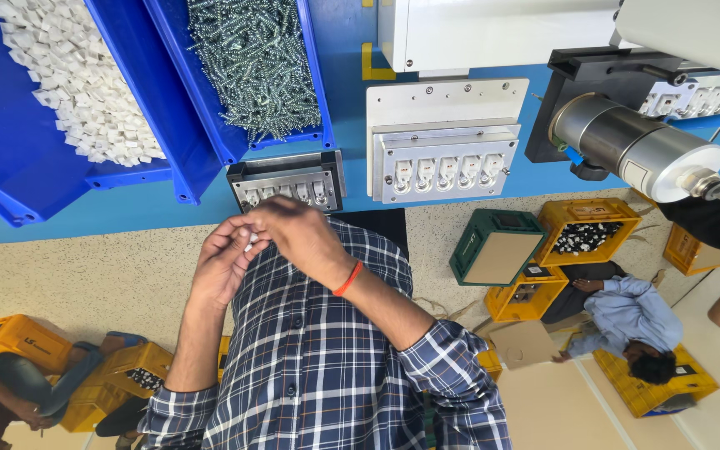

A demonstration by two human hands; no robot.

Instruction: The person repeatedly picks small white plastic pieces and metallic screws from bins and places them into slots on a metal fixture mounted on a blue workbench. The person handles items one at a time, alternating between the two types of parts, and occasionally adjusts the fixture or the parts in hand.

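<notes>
My left hand (220,265) and my right hand (300,236) meet just below the blue bench edge, above my checked shirt. Both pinch a small white plastic part (252,242), mostly hidden by the fingers. An orange band sits on my right wrist. Just beyond the hands is a small metal fixture (287,181) with a row of white parts set in it. A larger metal fixture plate (443,158) with several white parts lies to its right.
A blue bin of white plastic pieces (77,75) and a blue bin of screws (256,62) stand at the back left. A grey metal cylinder (635,150) juts in at right. Yellow crates (581,225), a green crate (493,246) and other seated people (627,321) are on the floor.
</notes>
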